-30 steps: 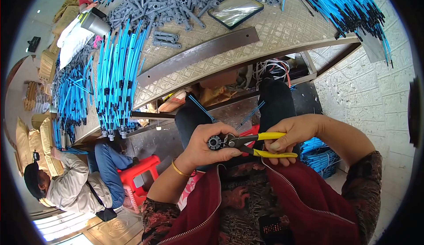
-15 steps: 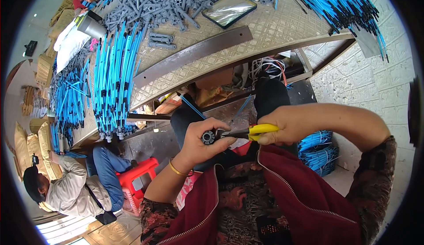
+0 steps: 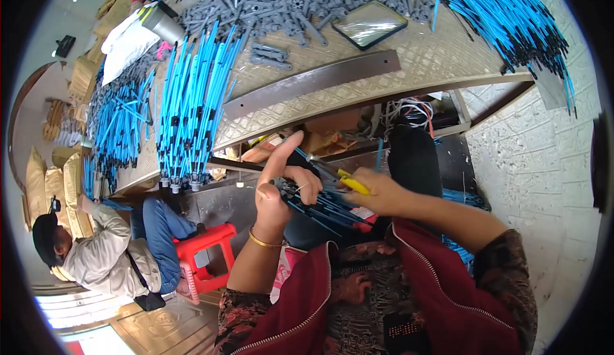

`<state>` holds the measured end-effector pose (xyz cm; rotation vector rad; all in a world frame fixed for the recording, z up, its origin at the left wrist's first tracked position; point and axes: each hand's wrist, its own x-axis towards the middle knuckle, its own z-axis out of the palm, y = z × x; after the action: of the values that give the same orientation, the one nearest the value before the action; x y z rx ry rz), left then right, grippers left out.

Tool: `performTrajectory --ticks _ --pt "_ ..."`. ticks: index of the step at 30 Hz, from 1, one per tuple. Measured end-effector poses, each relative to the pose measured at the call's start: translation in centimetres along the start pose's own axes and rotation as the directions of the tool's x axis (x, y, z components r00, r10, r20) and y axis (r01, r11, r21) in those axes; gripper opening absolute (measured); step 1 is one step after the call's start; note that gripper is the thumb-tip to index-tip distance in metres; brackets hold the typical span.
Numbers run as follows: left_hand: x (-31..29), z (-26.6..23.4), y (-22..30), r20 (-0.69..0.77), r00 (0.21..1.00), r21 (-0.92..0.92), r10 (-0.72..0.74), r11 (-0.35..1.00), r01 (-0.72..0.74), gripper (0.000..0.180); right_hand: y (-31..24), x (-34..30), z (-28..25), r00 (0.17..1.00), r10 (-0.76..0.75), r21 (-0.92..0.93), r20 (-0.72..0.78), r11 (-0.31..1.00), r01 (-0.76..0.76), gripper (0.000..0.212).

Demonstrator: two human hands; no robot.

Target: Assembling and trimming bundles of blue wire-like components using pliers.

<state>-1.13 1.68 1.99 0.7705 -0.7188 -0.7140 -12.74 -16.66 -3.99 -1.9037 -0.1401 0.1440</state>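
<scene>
My left hand (image 3: 272, 192) is over my lap, its fingers curled round a dark grey plastic fitting (image 3: 279, 183) while one finger points up and away. Most of that fitting is hidden by the hand. My right hand (image 3: 378, 192) grips yellow-handled pliers (image 3: 355, 183), whose metal jaws reach left toward the fingers of my left hand. Whether the jaws touch anything is hard to make out. Under both hands, a bundle of thin blue tubes with black ends (image 3: 329, 213) lies across my lap.
Ahead stands a patterned table (image 3: 307, 109) with a metal strip (image 3: 313, 83), a framed glass pane (image 3: 369, 25), a heap of grey fittings (image 3: 288, 0) and blue tube bundles (image 3: 192, 99). A person (image 3: 105, 259) sits at left by a red stool (image 3: 206, 252); another works at the far left.
The view has shifted, so the table appears farther right. My hands have drawn slightly apart and tilted; the left finger now points up, and the round grey fitting end no longer faces me.
</scene>
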Motion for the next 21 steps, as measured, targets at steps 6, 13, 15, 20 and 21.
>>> performTrajectory --ticks 6,13,15,20,21 --pt "-1.0 1.4 0.3 -0.175 0.984 0.305 0.046 0.952 0.009 0.072 2.0 1.4 4.2 0.995 0.009 -0.146 -0.098 0.989 -0.023 0.037" --pt "-3.0 1.4 -0.3 -0.339 0.938 0.412 -0.070 0.886 0.215 0.036 -0.3 0.9 1.6 1.000 -0.005 0.066 -0.013 0.998 0.006 0.042" --pt "-2.9 1.3 -0.4 -0.394 0.918 0.359 -0.045 0.912 0.198 0.030 -2.3 -0.6 -1.6 0.994 0.045 0.151 0.100 0.987 -0.060 0.044" --pt "-2.6 1.6 -0.6 -0.382 0.921 0.448 -0.077 0.856 0.257 0.025 -5.4 -2.6 -5.8 0.958 -0.004 0.089 0.287 0.996 -0.023 0.049" --pt "-2.5 1.7 -0.7 -0.364 0.927 0.501 -0.092 0.820 0.278 0.025 -5.6 -2.7 -6.2 0.959 0.002 0.086 0.282 0.996 -0.027 0.049"
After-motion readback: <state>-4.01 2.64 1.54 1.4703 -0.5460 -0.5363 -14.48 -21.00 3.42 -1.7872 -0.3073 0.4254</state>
